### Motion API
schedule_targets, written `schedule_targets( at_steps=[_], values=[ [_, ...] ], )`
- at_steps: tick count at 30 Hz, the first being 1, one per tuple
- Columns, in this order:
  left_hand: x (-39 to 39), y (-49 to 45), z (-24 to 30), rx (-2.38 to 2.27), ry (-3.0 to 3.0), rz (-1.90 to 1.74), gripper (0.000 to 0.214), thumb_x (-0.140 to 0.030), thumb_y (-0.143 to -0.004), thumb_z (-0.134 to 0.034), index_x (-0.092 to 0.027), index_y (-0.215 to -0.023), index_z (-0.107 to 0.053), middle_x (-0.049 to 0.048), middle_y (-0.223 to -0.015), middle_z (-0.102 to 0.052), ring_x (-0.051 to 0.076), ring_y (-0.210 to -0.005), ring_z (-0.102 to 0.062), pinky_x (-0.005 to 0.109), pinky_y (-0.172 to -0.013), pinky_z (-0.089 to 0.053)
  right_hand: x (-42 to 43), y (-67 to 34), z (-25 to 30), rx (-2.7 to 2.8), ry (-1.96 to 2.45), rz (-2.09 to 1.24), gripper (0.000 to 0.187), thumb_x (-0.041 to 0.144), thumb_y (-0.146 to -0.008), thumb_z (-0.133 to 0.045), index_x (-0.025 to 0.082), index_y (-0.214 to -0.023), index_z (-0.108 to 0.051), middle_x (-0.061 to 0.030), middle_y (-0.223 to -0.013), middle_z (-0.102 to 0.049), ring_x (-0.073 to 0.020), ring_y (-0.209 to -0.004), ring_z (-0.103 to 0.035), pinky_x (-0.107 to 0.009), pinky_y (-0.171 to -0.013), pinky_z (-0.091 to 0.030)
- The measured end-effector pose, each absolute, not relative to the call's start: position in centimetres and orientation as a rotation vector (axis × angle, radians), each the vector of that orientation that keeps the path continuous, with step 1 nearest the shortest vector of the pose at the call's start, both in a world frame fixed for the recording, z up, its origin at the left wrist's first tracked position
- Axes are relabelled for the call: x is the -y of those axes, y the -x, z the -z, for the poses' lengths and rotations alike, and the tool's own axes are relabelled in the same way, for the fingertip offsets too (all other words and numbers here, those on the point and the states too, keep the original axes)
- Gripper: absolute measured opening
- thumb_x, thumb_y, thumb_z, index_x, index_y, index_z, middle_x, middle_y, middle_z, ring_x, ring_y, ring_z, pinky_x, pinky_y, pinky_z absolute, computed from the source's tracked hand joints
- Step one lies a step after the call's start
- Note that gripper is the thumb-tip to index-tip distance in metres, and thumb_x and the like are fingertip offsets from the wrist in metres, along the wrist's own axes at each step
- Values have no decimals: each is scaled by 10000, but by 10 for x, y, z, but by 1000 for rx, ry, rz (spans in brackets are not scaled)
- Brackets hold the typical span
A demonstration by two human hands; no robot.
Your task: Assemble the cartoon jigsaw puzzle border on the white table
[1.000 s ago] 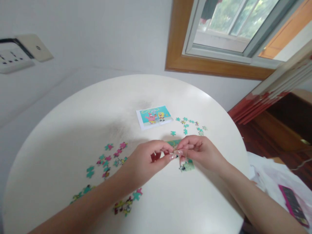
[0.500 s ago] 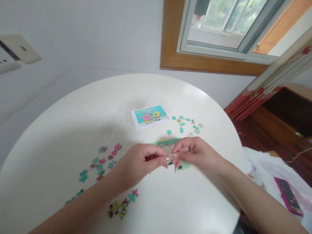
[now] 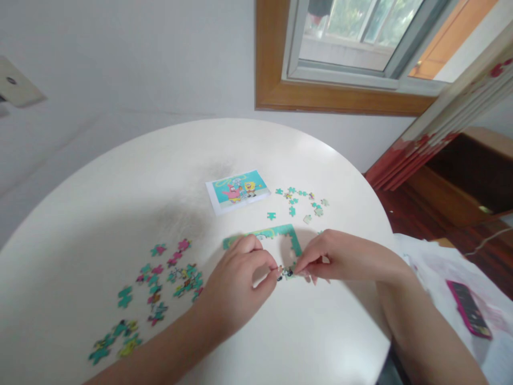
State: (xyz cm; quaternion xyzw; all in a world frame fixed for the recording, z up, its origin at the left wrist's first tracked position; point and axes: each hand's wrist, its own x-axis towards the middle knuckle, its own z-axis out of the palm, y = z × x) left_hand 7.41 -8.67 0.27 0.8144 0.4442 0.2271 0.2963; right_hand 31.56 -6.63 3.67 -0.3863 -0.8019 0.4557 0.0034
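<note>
On the round white table [image 3: 120, 176] lies a partly joined green puzzle frame [image 3: 280, 234]. My left hand [image 3: 236, 289] and my right hand [image 3: 340, 256] meet at its near right corner, fingers pinched together on a small puzzle piece [image 3: 285, 272] that rests on the table. A reference picture card [image 3: 236, 191] lies just beyond the frame. Several loose teal, pink and yellow pieces [image 3: 160, 278] are scattered left of my left hand. A smaller cluster of teal pieces [image 3: 302, 200] lies beyond my right hand.
A wood-framed window [image 3: 344, 59] is behind the table. Striped folded cloth or curtain [image 3: 441, 139] hangs at the right. A pink-cased phone [image 3: 468, 309] lies on white fabric at the lower right. A wall plate [image 3: 16, 88] shows at the far left.
Both hands have come down from above the table onto the puzzle frame's near right corner. More of the green frame is now uncovered. The view has swung slightly right.
</note>
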Motion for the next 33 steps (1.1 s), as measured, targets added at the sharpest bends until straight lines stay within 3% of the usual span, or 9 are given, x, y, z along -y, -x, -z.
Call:
schedule_targets(
  at_steps=[23,27,30,33],
  values=[
    [88,-80,0,-1244,-2474,-569,151,-190,-856,-579,-195,-731,-662,53,-840,-527,239,-850,-511,406,-752,-417,62,-326,-34,2522,1178,-1521,333,199,-913,-518,234,-1133,-765,4,-728,-732,-96,-656,-626,-177,-646,-443],
    [88,-75,-4,-1188,-2485,-580,97,-159,-856,-566,-193,-863,-656,55,-907,-531,241,-894,-516,423,-806,-434,61,-326,-32,2519,1182,-1533,347,183,-908,-512,231,-1147,-760,3,-743,-736,-97,-666,-628,-177,-640,-441],
    [88,-69,-6,-1128,-2499,-577,196,-150,-843,-591,-199,-1030,-626,59,-1001,-532,248,-968,-515,429,-862,-436,61,-326,-32,2515,1159,-1539,344,191,-915,-510,223,-1150,-759,-2,-747,-737,-102,-672,-630,-182,-645,-443],
    [87,-64,-5,-1097,-2509,-538,229,-178,-837,-645,-221,-1060,-620,53,-1034,-526,251,-1001,-513,426,-886,-435,61,-326,-33,2518,1143,-1534,341,190,-915,-509,220,-1141,-762,-5,-741,-736,-105,-668,-626,-188,-647,-444]
  ],
)
